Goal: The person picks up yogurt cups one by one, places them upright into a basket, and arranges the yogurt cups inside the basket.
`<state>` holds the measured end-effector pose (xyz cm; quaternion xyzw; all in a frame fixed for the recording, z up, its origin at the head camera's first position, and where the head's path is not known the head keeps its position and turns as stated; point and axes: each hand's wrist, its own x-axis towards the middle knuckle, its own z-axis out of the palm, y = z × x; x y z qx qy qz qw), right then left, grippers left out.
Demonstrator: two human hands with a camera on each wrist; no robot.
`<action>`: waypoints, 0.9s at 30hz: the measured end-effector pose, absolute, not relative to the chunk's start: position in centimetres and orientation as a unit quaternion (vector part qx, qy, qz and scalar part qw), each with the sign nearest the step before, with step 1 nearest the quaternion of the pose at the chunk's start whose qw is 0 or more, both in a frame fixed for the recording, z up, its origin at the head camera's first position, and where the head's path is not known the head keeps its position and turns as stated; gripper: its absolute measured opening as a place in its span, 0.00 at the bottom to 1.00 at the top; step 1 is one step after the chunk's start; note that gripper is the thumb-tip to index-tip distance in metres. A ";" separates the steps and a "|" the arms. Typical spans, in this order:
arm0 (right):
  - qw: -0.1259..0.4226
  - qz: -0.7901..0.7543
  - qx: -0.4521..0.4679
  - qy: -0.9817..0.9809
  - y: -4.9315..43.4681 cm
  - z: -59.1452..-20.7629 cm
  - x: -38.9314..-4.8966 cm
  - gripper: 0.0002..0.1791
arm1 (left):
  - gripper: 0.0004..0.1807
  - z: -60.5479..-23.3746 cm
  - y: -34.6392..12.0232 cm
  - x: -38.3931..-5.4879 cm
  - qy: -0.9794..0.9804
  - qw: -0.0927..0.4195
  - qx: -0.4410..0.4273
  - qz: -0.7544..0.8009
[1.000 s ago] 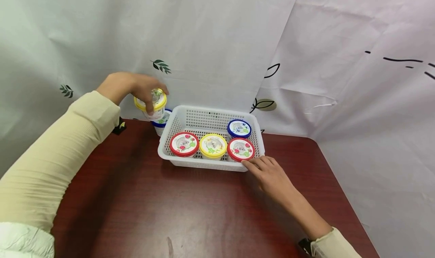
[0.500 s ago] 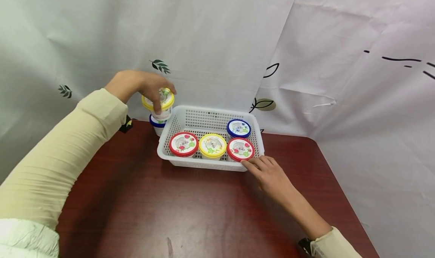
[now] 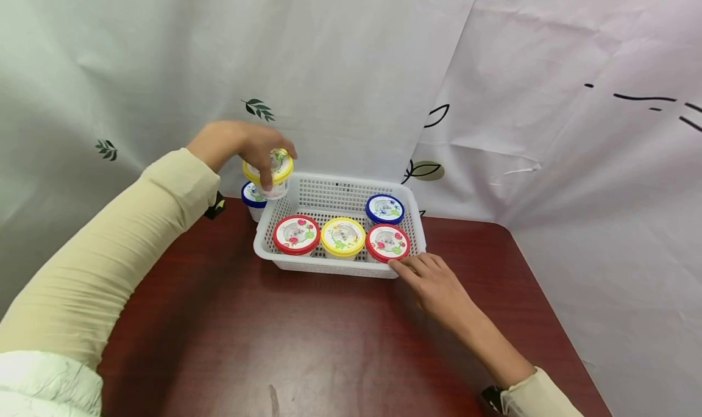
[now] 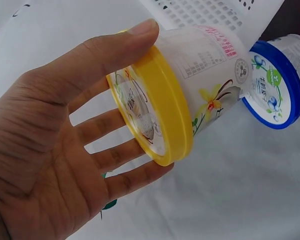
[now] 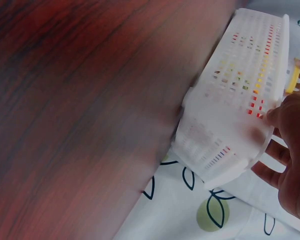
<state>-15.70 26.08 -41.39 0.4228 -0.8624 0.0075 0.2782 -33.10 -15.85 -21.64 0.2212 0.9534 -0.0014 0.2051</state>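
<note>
My left hand (image 3: 253, 147) grips a yellow-lidded tub (image 3: 276, 188) from above, thumb and fingers around its lid. The tub hangs over the left end of a white perforated basket (image 3: 340, 273). In the left wrist view its translucent side (image 4: 205, 65) carries a yellow flower print. My right hand (image 3: 433, 277) holds the basket's near right corner, thumb on the rim. In the basket, two red-lidded tubs, one at the left (image 3: 297, 234) and one at the right (image 3: 388, 242), flank a yellow-lidded tub (image 3: 343, 237). A blue-lidded tub (image 3: 385, 208) stands behind the right red one.
Another blue-lidded tub (image 3: 254, 197) stands on the dark red table (image 3: 307, 331) just outside the basket's left end, partly hidden by the held tub. A pale curtain (image 3: 340, 88) with leaf prints hangs right behind the table's back edge.
My left hand has carried the yellow-lidded tub to the right, from above the outside blue-lidded tub to over the basket's left end. My right hand and the basket have stayed in place.
</note>
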 end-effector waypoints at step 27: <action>0.291 0.007 0.426 -0.857 26.3 -41.4 -15.5 0.33 | 0.53 -23.7 -13.1 -33.5 0.953 0.189 0.237 0.018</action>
